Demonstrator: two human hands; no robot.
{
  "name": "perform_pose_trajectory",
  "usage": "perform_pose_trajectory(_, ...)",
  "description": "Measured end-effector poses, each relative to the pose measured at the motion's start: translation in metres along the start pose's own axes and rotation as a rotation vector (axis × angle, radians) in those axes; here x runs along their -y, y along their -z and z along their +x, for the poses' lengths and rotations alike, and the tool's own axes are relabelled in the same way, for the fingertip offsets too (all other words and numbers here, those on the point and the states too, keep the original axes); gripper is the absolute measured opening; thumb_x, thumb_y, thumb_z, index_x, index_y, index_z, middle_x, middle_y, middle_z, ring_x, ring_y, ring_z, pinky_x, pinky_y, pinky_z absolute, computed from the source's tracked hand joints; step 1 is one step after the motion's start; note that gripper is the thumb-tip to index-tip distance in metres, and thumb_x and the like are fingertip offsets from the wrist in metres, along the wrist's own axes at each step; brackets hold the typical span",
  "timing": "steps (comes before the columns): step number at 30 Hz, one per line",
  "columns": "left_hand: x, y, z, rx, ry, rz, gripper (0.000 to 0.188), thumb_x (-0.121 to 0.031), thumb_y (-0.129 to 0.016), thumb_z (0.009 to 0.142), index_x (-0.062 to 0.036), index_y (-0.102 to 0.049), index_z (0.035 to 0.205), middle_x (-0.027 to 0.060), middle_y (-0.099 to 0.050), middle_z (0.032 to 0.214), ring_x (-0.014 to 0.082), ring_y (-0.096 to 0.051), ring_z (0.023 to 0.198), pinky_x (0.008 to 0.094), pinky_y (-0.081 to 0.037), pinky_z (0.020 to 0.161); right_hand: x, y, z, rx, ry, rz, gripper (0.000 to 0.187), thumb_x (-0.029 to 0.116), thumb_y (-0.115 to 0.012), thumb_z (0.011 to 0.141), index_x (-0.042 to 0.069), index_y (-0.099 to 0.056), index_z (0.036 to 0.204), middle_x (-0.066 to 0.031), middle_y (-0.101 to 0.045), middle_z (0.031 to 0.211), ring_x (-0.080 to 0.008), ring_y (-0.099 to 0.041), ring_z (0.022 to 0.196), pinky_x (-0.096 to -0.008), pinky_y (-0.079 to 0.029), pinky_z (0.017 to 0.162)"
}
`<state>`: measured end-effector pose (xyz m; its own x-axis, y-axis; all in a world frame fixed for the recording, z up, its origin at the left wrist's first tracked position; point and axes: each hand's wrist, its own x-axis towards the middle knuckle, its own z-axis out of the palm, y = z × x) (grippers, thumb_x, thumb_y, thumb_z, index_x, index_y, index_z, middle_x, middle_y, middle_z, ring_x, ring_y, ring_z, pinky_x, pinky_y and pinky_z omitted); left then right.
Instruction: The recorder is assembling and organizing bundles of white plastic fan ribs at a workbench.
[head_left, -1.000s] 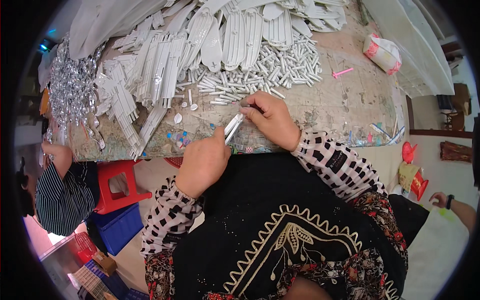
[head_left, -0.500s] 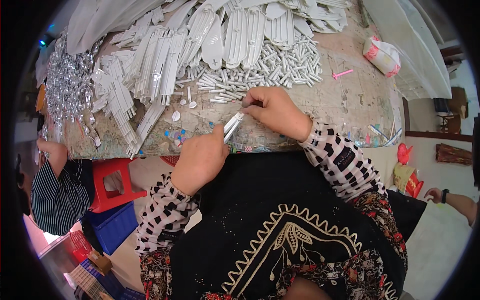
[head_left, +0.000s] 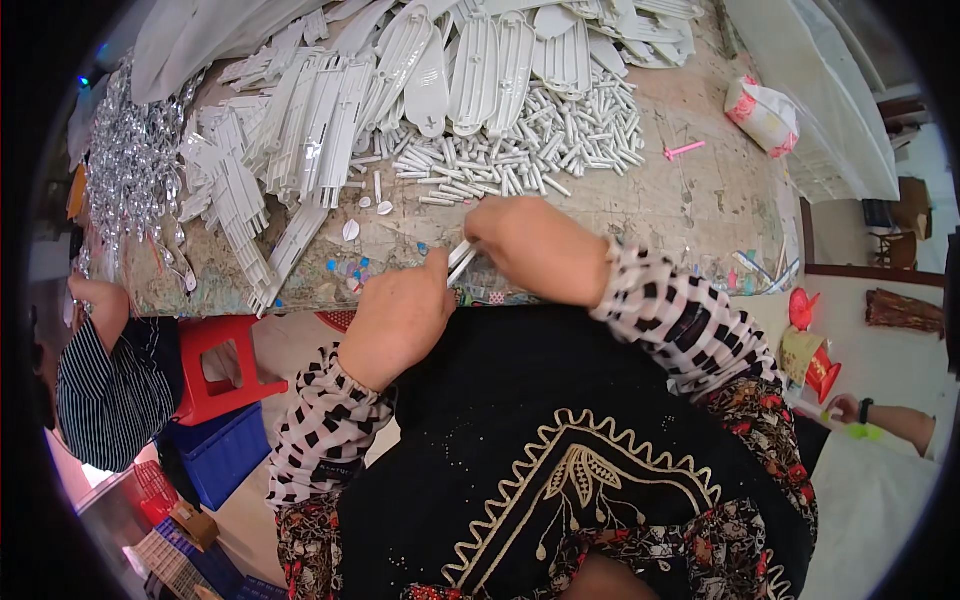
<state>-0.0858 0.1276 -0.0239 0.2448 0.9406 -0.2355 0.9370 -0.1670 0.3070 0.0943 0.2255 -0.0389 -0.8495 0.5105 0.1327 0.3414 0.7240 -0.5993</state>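
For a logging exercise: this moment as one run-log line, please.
left hand: holds white plastic part; right hand: over its far end; ahead: short white rods

1 slim white plastic piece (head_left: 459, 253), partly hidden, tilted with its far end to the right, gripped by the left hand (head_left: 397, 318), far end behind the blurred right hand (head_left: 541, 246).

The held white piece (head_left: 461, 256) looks like smooth plastic. Ribbed white strips (head_left: 325, 130) are plastic with a glossy sheen; the small white rods (head_left: 570, 130) look smooth. The bench (head_left: 645, 205) has a rough, scuffed surface. Silver strands (head_left: 135, 170) glitter like foil. The checked sleeves (head_left: 690, 320) are cloth, the black garment (head_left: 430, 400) matt cloth with raised embroidery (head_left: 578, 466). The stool (head_left: 250, 388) is smooth red plastic.
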Motion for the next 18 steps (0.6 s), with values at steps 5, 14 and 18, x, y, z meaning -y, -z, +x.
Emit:
perform_pose_trajectory(5, 0.003, -0.007, -0.005, -0.033, -0.036, 0.01, 0.017, -0.011, -0.057, 0.081, 0.0002, -0.051, 0.093, 0.0174, -0.062, 0.063, 0.0355, -0.063, 0.06, 0.0462, -0.049, 0.055, 0.0, 0.007, 0.031, -0.088, -0.185, 0.324, 0.035, 0.032, -0.053, 0.095, -0.002, -0.061, 0.092, -0.0186, -0.063, 0.079, -0.0319, -0.059, 0.069, -0.038, -0.047, 0.065)
perform_pose_trajectory(14, 0.008, -0.007, 0.005, -0.038, -0.099, -0.012, 0.016, -0.011, -0.057, 0.081, -0.0004, -0.052, 0.092, 0.0174, -0.062, 0.063, 0.0351, -0.063, 0.059, 0.0452, -0.049, 0.056, -0.011, -0.04, 0.056, -0.011, -0.348, 0.13, 0.04, 0.038, -0.046, 0.096, 0.004, -0.063, 0.088, -0.0194, -0.065, 0.081, -0.0395, -0.062, 0.08, -0.0492, -0.048, 0.072)
perform_pose_trajectory(18, -0.006, 0.0, 0.011, -0.017, -0.105, -0.014, 0.017, -0.012, -0.057, 0.081, -0.0002, -0.052, 0.093, 0.018, -0.063, 0.065, 0.0359, -0.063, 0.06, 0.0459, -0.049, 0.056, -0.013, -0.032, 0.046, -0.098, -0.315, 0.091, 0.034, 0.037, -0.051, 0.094, 0.006, -0.063, 0.085, -0.0191, -0.063, 0.076, -0.0402, -0.061, 0.076, -0.0486, -0.047, 0.067)
